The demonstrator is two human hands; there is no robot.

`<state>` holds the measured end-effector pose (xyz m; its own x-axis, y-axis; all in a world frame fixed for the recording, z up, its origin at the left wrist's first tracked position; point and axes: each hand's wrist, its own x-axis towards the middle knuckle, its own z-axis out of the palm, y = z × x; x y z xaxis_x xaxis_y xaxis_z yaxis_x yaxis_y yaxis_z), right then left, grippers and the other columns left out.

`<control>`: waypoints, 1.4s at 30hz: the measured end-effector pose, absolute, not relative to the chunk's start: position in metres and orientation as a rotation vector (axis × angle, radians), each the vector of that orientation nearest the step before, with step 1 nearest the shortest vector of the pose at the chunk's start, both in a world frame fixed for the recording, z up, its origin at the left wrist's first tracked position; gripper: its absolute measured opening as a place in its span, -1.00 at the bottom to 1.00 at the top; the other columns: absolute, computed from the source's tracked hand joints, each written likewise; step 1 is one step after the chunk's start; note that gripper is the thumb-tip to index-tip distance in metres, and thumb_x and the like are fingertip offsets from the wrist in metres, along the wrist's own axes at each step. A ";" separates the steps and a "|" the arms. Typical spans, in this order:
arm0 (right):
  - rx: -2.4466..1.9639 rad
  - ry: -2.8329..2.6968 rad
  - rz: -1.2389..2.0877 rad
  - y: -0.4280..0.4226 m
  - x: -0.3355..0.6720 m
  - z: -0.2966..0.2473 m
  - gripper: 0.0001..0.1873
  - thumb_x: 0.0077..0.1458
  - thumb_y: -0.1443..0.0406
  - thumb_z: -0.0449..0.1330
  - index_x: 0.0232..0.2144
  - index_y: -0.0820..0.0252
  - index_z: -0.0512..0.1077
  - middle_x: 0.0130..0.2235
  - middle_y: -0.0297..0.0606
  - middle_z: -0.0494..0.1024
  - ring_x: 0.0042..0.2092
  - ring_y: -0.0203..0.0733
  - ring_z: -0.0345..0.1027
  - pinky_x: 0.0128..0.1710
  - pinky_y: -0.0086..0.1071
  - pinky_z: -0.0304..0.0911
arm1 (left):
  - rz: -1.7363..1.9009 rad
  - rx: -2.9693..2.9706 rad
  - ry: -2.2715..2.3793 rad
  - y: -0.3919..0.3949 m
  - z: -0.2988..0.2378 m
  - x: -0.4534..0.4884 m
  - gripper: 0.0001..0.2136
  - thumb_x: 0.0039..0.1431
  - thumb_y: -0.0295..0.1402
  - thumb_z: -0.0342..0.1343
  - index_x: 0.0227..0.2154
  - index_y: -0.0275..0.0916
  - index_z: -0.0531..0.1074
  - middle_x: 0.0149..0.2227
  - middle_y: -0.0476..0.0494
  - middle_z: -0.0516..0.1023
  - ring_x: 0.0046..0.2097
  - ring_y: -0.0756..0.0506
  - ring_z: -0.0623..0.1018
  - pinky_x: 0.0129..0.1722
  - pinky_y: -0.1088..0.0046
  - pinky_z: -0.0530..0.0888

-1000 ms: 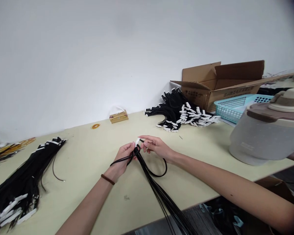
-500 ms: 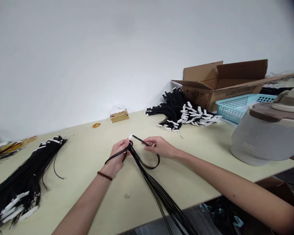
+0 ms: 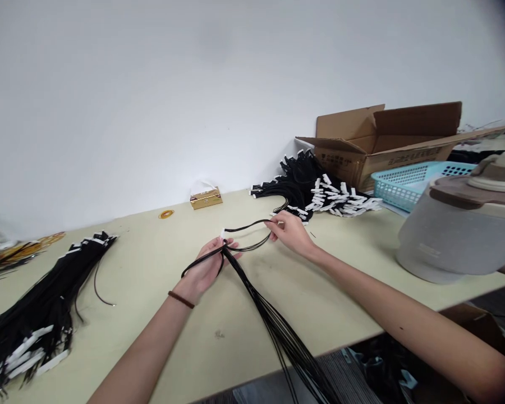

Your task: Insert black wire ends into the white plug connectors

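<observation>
My left hand is closed around the gathered top of a bundle of thin black cables that trails over the table's near edge toward me. My right hand pinches one black cable with a small white connector at its end and holds it stretched out to the right of the bundle. A brown band circles my left wrist.
A heap of black cables with white tags lies at the left. Another heap of cables sits at the back by a cardboard box and a blue basket. A grey lidded pot stands at the right. A small gold box rests by the wall.
My right hand has moved right and away from my left hand, drawing the single cable's loop out longer and flatter. My left hand has kept hold of the bundle.
</observation>
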<state>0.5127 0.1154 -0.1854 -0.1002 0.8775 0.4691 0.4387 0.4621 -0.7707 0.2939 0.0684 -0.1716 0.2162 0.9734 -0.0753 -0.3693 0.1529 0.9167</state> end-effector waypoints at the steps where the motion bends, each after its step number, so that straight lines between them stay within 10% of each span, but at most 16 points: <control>1: -1.083 -1.668 0.553 0.117 0.512 -0.185 -0.75 0.07 0.18 0.07 -0.50 0.26 0.35 -0.35 -0.21 0.39 -0.52 -0.31 0.35 -0.40 -0.37 0.29 | 1.145 0.895 0.782 0.066 -0.172 0.297 -0.85 -0.03 -0.33 0.16 -0.45 -0.31 0.37 -0.26 -0.13 0.50 -0.19 -0.07 0.50 -0.10 0.25 0.43; 17: -0.631 -1.631 0.690 0.116 0.500 -0.178 -0.71 0.14 0.13 0.05 -0.20 0.19 0.37 -0.18 -0.19 0.33 -0.16 -0.24 0.35 -0.07 -0.31 0.27 | 0.879 0.831 0.492 0.049 -0.176 0.314 -0.83 0.10 -0.32 0.01 -0.43 -0.32 0.41 -0.10 -0.31 0.49 -0.05 -0.23 0.48 0.09 0.02 0.26; 27: -0.921 -1.846 -0.099 0.105 0.495 -0.194 -0.52 0.17 0.29 -0.03 0.14 0.24 0.12 -0.15 -0.09 0.35 -0.14 -0.12 0.23 -0.13 -0.23 0.20 | 1.168 0.749 0.652 0.055 -0.171 0.316 -0.92 0.04 -0.41 0.08 -0.50 -0.30 0.38 -0.26 -0.15 0.50 -0.10 -0.08 0.46 0.06 0.18 0.35; 42: -0.290 -2.085 -0.909 0.089 0.483 -0.188 -0.90 0.12 0.46 0.07 -0.36 0.25 0.37 -0.38 -0.30 0.40 -0.31 -0.32 0.20 -0.38 -0.42 0.10 | 1.177 0.554 0.733 0.051 -0.172 0.329 -0.94 0.03 -0.54 0.04 -0.50 -0.31 0.32 -0.54 0.02 0.39 -0.50 0.10 0.36 -0.45 0.58 0.28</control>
<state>0.4833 0.0889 -0.1882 -0.6343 -0.1065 0.7657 0.4885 0.7125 0.5037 0.3293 0.0510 -0.1723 0.2047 0.9539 -0.2193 -0.6177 0.2997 0.7270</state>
